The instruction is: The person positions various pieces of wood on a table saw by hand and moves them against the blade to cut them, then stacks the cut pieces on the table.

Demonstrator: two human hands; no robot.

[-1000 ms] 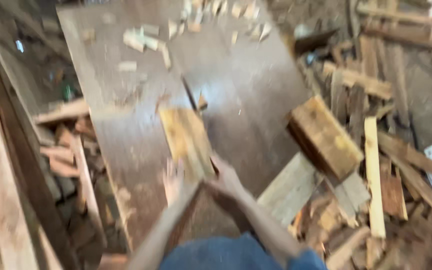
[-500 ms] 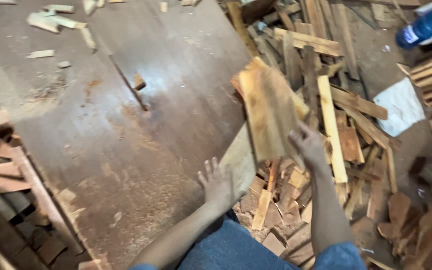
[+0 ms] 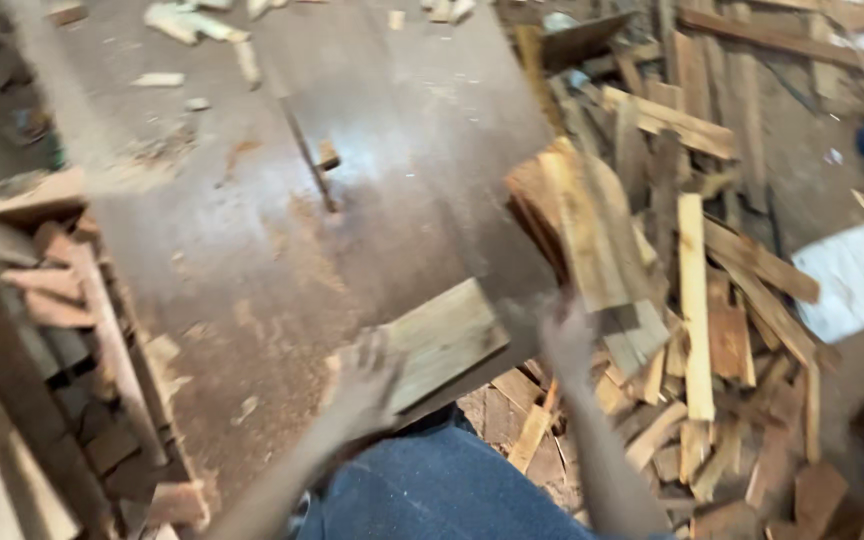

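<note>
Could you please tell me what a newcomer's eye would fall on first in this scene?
First, the big dark table, dusted with sawdust and chips, filling the left and middle. Next, the pale wood block blurred in the air off the table's right edge, just above the right hand, while the left hand rests by a plank at the table's near corner. To the right, a heap of offcuts covers the floor.

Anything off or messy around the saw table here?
Yes. Offcuts lie in a loose heap on the floor beside the table, chips scatter its far edge. Right hand holds a board out over the heap.
</note>
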